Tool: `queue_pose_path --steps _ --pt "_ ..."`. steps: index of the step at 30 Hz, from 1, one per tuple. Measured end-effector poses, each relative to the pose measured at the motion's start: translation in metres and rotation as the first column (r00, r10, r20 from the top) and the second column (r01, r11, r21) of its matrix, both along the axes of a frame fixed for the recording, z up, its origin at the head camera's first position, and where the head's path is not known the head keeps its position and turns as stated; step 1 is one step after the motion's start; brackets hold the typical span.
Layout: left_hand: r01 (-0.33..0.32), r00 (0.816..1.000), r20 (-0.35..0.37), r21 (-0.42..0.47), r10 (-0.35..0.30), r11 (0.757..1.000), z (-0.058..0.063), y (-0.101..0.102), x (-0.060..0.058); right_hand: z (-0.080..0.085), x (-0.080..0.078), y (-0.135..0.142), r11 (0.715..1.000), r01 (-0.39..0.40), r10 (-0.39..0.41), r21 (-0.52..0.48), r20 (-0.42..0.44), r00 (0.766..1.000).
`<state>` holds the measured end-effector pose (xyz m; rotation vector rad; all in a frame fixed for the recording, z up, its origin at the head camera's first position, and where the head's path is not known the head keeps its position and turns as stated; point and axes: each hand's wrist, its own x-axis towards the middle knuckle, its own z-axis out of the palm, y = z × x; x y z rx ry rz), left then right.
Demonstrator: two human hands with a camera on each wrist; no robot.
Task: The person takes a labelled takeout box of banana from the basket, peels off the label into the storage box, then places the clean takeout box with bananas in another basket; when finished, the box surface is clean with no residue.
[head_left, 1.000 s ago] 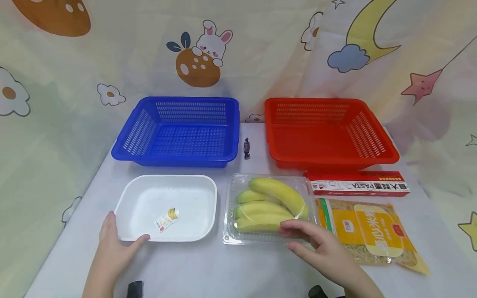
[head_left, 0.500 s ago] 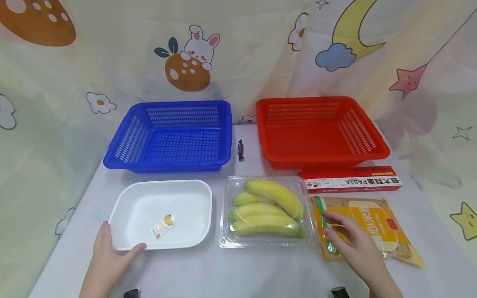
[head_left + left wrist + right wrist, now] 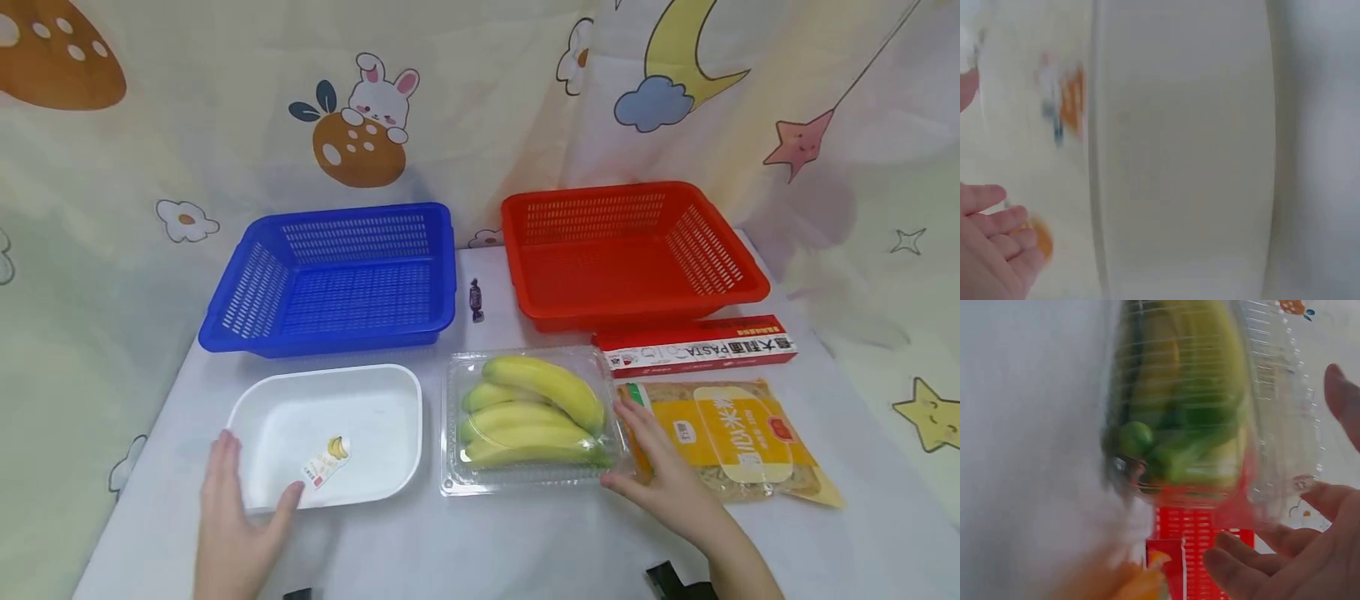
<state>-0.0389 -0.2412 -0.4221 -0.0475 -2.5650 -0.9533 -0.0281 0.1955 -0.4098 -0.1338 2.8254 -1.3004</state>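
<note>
My left hand (image 3: 240,517) is at the near-left corner of a white plastic tray (image 3: 367,408), fingers straight along its left side and thumb over the near rim. A small label with a banana picture (image 3: 326,462) lies in the tray. To its right is a clear lidded plastic box (image 3: 450,482) of yellow bananas (image 3: 532,417). My right hand (image 3: 671,492) is at the box's near-right corner, thumb spread from the fingers. The right wrist view shows this hand's fingers (image 3: 1241,556) loosely bent, close to the box's edge.
Behind stand a blue basket (image 3: 360,292) and a red basket (image 3: 600,283), with a wrapped candy (image 3: 476,300) between them. Right of the box lie a red pasta box (image 3: 697,343) and a yellow bag of grain (image 3: 742,433). A patterned cloth (image 3: 465,100) hangs behind the table.
My right hand has moved from the front of the banana box, over the grain bag, then back to the box's right side. The left hand stays by the tray. The head view has shifted.
</note>
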Motion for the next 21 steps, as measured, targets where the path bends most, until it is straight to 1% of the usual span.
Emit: queue_pose_path --steps 1,2,3,4,5,6,7,8,9,11,13,15,17,21 --pt "0.069 0.995 -0.07 0.017 -0.067 0.997 0.001 0.014 0.0 -0.002 0.0 0.0 1.0 -0.011 0.011 -0.011 0.001 1.0" --pt "0.15 0.981 -0.123 0.022 -0.147 0.988 0.002 0.029 -0.001 -0.004 -0.001 0.001 1.0 -0.021 0.021 -0.023 0.003 1.0" --pt "0.231 0.961 -0.158 0.016 -0.225 0.973 0.003 0.044 -0.002 -0.005 -0.001 0.001 0.999 -0.028 0.028 -0.034 0.003 1.0" --pt "0.302 0.941 -0.16 0.008 -0.297 0.953 0.003 0.058 -0.003 -0.007 -0.002 0.001 0.999 -0.028 0.029 -0.04 0.008 1.0" --pt "0.357 0.925 -0.137 -0.005 -0.354 0.934 0.003 0.071 -0.003 -0.008 -0.003 0.001 0.999 -0.029 0.029 -0.04 0.014 0.999" --pt "0.401 0.91 -0.104 -0.02 -0.4 0.916 0.003 0.083 -0.004 -0.01 -0.003 0.001 0.999 -0.03 0.03 -0.04 0.019 0.999" --pt "0.432 0.899 -0.067 -0.031 -0.433 0.901 0.003 0.093 -0.005 -0.011 -0.004 0.001 0.999 -0.029 0.03 -0.04 0.024 0.999" --pt "0.449 0.892 -0.023 -0.041 -0.451 0.892 0.002 0.103 -0.007 -0.012 -0.004 0.0 0.999 -0.025 0.026 -0.037 0.027 0.999" --pt "0.456 0.89 0.027 -0.052 -0.455 0.889 0.002 0.111 -0.009 -0.013 -0.005 0.0 0.999 -0.018 0.019 -0.033 0.028 0.999" --pt "0.455 0.887 0.118 -0.063 -0.446 0.888 0.003 0.123 -0.012 -0.015 -0.005 -0.001 1.0 -0.007 0.008 -0.026 0.031 0.999" --pt "0.445 0.884 0.191 -0.06 -0.427 0.894 0.003 0.132 -0.015 -0.016 -0.005 -0.003 1.0 -0.003 0.003 -0.02 0.021 1.0" --pt "0.438 0.878 0.242 -0.051 -0.414 0.898 0.004 0.138 -0.017 -0.017 -0.005 -0.005 1.0 0.001 0.0 -0.019 0.007 1.0" --pt "0.437 0.866 0.284 -0.032 -0.411 0.899 0.005 0.141 -0.018 -0.017 -0.006 -0.006 1.0 0.005 -0.005 -0.017 -0.001 1.0" --pt "0.442 0.846 0.337 -0.007 -0.414 0.897 0.006 0.145 -0.02 -0.016 -0.007 -0.008 0.999 0.02 -0.02 -0.025 0.0 1.0"
